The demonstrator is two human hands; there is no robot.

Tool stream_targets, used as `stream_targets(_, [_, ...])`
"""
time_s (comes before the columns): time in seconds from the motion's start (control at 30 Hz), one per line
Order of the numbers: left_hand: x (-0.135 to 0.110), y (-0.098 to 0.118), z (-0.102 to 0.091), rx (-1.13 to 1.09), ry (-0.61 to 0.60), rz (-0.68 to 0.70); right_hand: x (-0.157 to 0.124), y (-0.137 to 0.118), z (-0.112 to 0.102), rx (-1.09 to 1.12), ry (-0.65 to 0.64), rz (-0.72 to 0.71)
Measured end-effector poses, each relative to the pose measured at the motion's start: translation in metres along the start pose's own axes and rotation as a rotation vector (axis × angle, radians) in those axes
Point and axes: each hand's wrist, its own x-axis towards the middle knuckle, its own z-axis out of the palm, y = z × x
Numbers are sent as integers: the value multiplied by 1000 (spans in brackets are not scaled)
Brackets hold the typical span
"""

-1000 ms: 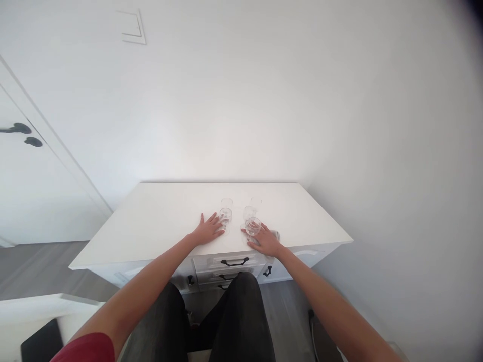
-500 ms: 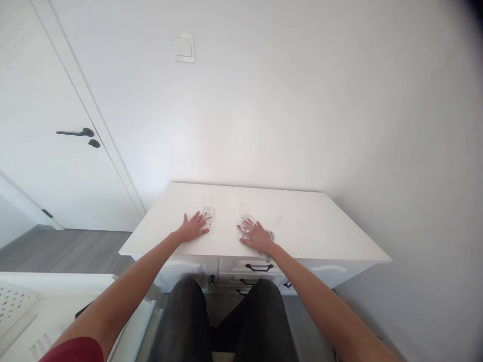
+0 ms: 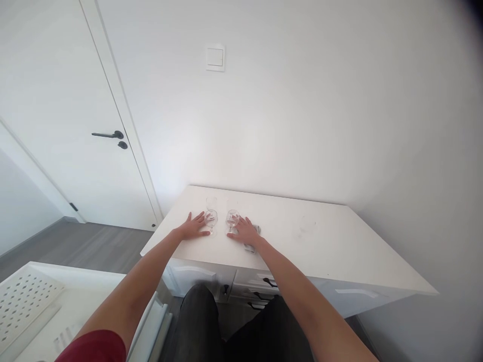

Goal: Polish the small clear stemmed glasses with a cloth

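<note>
On the white cabinet top, my left hand [image 3: 192,227] lies with its fingers spread, fingertips beside a clear stemmed glass [image 3: 211,219]. My right hand [image 3: 243,232] rests a little to the right, fingers stretched out against a second clear stemmed glass [image 3: 233,218]. Both glasses stand upright, close together between the two hands. A crumpled grey cloth [image 3: 249,248] lies partly hidden beneath my right hand. Behind the left glass, the faint rim of another clear glass [image 3: 211,202] shows; a similar faint shape behind the right glass is hard to make out.
The cabinet [image 3: 196,276] has drawers with black handles [image 3: 262,296] in front of my knees. At the lower left stands a white surface [image 3: 90,281] with a perforated white basket [image 3: 26,296]. A white door [image 3: 75,166] and a light switch [image 3: 215,58] are beyond.
My right hand has moved left with the right glass and the cloth, closing the gap to the left glass. My left hand stays by its glass. The view has turned left.
</note>
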Motion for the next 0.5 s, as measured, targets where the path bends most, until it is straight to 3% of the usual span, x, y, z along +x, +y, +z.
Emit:
stream_targets(0.27, [4,-12,10,-14,48,-10,21,-1,4,20,-4,-25])
stream_targets(0.5, [3,-10,9,-7,59,-22,8,0,5,34,25,6])
